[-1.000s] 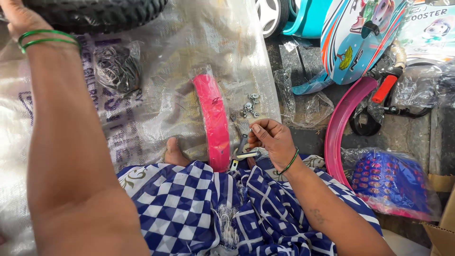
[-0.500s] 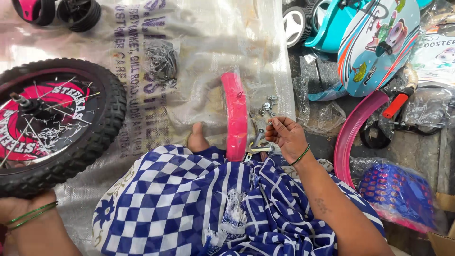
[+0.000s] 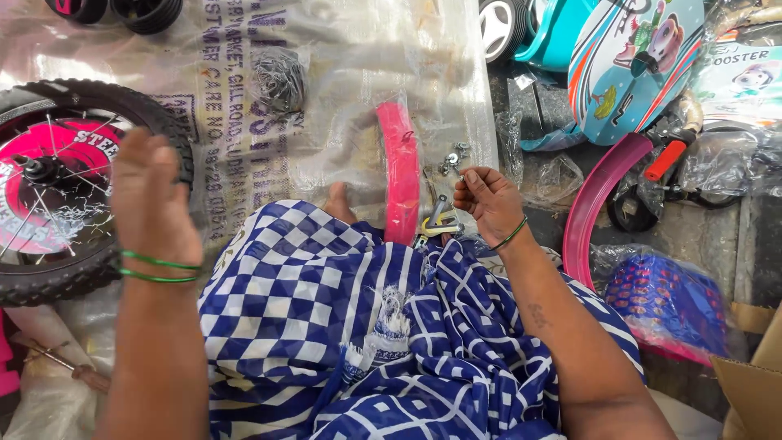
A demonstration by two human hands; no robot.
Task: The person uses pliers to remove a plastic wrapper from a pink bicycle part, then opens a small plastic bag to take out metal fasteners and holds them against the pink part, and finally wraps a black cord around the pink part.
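I sit on the floor with a blue and white checked cloth (image 3: 326,326) over my lap. My left hand (image 3: 151,200) is lifted with its fingers spread and holds nothing. It hovers over the near edge of a small black bicycle wheel with a pink hub disc (image 3: 49,187), which lies flat at the left. My right hand (image 3: 489,204) is curled palm up, its fingertips pinched on a small metal part beside a little heap of nuts and bolts (image 3: 452,156). A pink mudguard (image 3: 401,171) lies between the hands. A metal tool (image 3: 440,222) lies by my right wrist.
Clear plastic sheeting (image 3: 244,147) covers the floor, with a bagged coil of wire (image 3: 277,77) on it. At the right are a curved pink rim (image 3: 590,204), a red-gripped handlebar (image 3: 664,161), a colourful printed panel (image 3: 635,65), a blue bagged item (image 3: 664,297) and a cardboard box (image 3: 753,383). A screwdriver (image 3: 57,358) lies bottom left.
The wheel came down from the top of the view and now lies at the left. My left hand has let go and risen above it. My right hand lifted slightly off the hardware.
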